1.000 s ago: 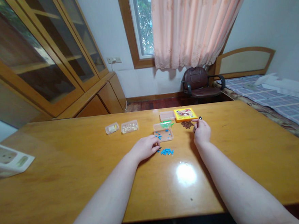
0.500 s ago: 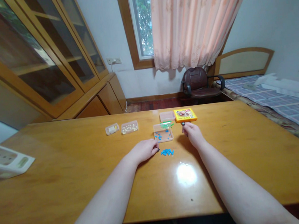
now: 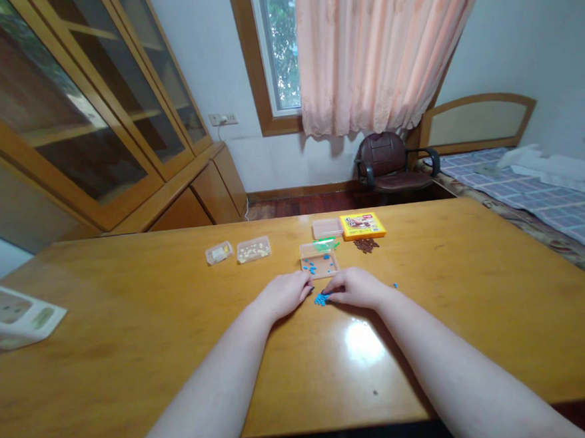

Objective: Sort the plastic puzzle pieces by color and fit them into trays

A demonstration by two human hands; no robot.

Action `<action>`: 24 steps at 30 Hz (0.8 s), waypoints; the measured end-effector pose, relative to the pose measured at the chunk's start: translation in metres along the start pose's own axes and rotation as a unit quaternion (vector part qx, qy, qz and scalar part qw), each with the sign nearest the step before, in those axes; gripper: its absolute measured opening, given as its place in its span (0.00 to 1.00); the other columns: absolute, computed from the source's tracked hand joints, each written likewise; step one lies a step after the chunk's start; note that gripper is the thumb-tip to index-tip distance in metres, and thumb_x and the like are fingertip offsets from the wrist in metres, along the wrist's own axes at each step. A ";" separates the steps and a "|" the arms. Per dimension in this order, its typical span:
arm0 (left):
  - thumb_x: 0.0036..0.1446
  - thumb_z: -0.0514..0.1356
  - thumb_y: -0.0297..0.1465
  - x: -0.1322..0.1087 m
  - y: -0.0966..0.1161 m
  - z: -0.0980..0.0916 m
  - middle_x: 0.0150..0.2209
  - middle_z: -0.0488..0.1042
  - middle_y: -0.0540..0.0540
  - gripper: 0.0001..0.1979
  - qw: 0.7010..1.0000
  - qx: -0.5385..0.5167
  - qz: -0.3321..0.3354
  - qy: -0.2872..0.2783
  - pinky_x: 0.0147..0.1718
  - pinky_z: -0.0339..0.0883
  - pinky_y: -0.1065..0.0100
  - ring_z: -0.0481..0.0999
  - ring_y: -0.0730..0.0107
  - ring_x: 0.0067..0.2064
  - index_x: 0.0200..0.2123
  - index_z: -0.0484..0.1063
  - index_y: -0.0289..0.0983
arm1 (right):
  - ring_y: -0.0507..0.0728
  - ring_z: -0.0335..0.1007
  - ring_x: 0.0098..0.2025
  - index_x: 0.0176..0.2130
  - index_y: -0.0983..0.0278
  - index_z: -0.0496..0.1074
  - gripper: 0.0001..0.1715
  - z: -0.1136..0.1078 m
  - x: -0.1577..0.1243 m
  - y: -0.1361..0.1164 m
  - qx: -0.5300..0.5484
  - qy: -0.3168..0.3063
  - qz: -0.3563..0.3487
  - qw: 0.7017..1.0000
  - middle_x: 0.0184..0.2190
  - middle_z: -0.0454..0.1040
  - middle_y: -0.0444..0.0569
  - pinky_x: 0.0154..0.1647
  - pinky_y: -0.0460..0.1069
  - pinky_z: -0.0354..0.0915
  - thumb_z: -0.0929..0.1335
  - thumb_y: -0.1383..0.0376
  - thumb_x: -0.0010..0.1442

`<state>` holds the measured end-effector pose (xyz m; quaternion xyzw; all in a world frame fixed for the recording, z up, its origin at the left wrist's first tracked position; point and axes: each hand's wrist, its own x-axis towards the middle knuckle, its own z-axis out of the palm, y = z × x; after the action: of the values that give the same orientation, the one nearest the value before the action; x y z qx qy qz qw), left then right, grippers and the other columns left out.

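Note:
My left hand (image 3: 288, 293) rests on the table with fingers curled together beside the front left corner of a clear plastic box (image 3: 321, 275). What lies within those fingers, if anything, is hidden. Several small blue pieces are scattered inside the box. Just in front of it is a small pile of blue plastic pieces (image 3: 321, 300). The thumb and fingers of my right hand (image 3: 355, 288) close in a pinch at the pile's right side, partly covering it. One stray blue piece (image 3: 395, 285) lies by my right wrist.
Behind the box are green pieces (image 3: 327, 244), a clear lid or tray (image 3: 327, 228), a yellow box (image 3: 363, 225) and a brown heap of pieces (image 3: 366, 246). Two clear containers (image 3: 253, 250) with pale contents stand left. A white slotted object (image 3: 19, 315) sits far left.
My right hand has come from beside the yellow box, nearer and leftward, down to the blue pile. The brown heap now shows where it was. My left hand has barely moved.

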<state>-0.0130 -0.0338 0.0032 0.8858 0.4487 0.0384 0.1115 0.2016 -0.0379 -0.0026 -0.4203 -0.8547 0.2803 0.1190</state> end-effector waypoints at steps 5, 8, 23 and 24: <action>0.61 0.50 0.32 0.008 -0.003 0.004 0.39 0.74 0.45 0.09 0.991 -0.041 -0.037 0.119 0.41 0.65 0.66 0.73 0.65 0.41 0.39 0.68 0.38 | 0.53 0.71 0.32 0.36 0.59 0.78 0.10 0.006 0.002 -0.002 -0.010 0.019 0.007 1.000 0.32 0.79 0.46 0.33 0.45 0.60 0.68 0.60 0.55; 0.60 0.53 0.31 0.010 -0.006 0.007 0.43 0.73 0.45 0.10 0.986 -0.058 -0.052 0.144 0.43 0.65 0.66 0.73 0.65 0.43 0.43 0.68 0.38 | 0.54 0.72 0.34 0.37 0.59 0.77 0.11 0.007 0.002 -0.002 -0.007 0.038 0.012 0.999 0.34 0.79 0.46 0.35 0.46 0.61 0.66 0.61 0.56; 0.58 0.54 0.31 0.004 -0.006 0.007 0.41 0.74 0.46 0.09 0.991 -0.096 0.022 0.095 0.40 0.66 0.68 0.73 0.67 0.40 0.41 0.70 0.40 | 0.65 0.68 0.51 0.48 0.64 0.72 0.21 -0.041 -0.088 0.025 -0.205 0.062 0.330 0.919 0.50 0.71 0.59 0.48 0.57 0.62 0.59 0.60 0.60; 0.58 0.54 0.31 0.003 -0.006 0.007 0.41 0.73 0.47 0.09 0.990 -0.099 0.026 0.096 0.40 0.66 0.68 0.73 0.67 0.41 0.41 0.70 0.40 | 0.65 0.63 0.55 0.53 0.64 0.68 0.24 -0.028 -0.095 0.025 -0.217 0.058 0.328 0.918 0.55 0.66 0.59 0.51 0.59 0.60 0.59 0.59 0.60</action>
<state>-0.0147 -0.0286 -0.0052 0.8741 0.4280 0.1705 0.1540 0.2890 -0.0894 0.0089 -0.7078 -0.7007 0.0862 -0.0244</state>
